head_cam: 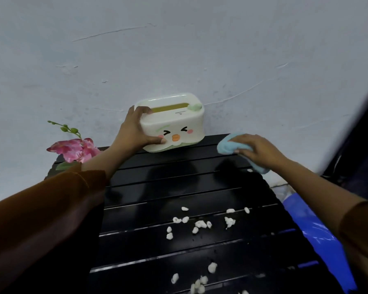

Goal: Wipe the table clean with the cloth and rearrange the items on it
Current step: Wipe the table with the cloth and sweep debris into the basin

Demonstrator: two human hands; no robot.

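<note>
Head view: small white crumpled bits (200, 224) are scattered low on the black slatted table (157, 187). Right of centre, a light-blue cloth (229, 146) is gripped by the right hand (255, 151). At centre, a cream duck-faced tissue box (174, 124), long axis left-right, face toward the camera, is clasped by the left hand (134, 132).

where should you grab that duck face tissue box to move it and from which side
Probably by its short left end, coming from the left, as the left hand does now: fingers over the top rim, thumb on the front. The tissue box is wide with rounded walls, so a one-hand grip fits an end better than its length.
</note>
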